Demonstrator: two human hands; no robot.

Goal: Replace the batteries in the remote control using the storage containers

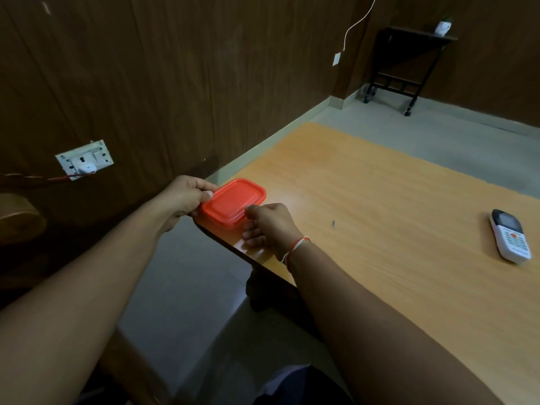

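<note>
A red lidded storage container (232, 201) sits at the near left corner of the wooden table (365, 200). My left hand (187, 197) grips its left end, thumb on the lid rim. My right hand (270, 225) holds its near right side, fingers curled against the lid edge. The lid is on, so the contents are hidden. A white remote control (510, 235) with a dark screen lies face up far to the right on the table, apart from both hands.
A wall socket plate (84, 160) with a plug and red wire is on the wood-panelled wall at left. A black wheeled stand (406, 62) stands in the far corner. Grey floor surrounds the table; a dark table leg (263, 290) is below the edge.
</note>
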